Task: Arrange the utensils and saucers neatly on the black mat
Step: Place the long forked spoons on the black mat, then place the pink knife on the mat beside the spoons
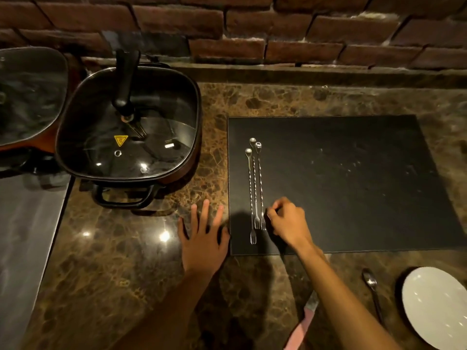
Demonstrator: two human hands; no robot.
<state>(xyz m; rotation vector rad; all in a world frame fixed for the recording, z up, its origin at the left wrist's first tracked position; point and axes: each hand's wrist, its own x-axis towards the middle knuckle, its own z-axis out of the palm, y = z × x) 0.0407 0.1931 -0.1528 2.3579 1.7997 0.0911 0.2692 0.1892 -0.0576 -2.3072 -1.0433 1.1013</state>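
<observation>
A black mat (341, 178) lies on the brown marble counter. Three long twisted steel bar forks (255, 183) lie side by side near the mat's left edge, prongs toward me. My right hand (288, 221) rests on the mat just right of the prongs, fingers curled and touching the rightmost fork. My left hand (204, 236) lies flat on the counter beside the mat's left edge, fingers spread and holding nothing. A white saucer (437, 306) sits at the lower right, off the mat. A dark spoon (371, 289) lies just left of it. A pink-handled knife (303, 324) shows under my right forearm.
A square electric pot (126, 127) with a glass lid and black handle stands left of the mat. Another glass lid (27, 94) is at the far left. A steel surface (22, 238) borders the counter's left side. A brick wall (252, 29) runs behind.
</observation>
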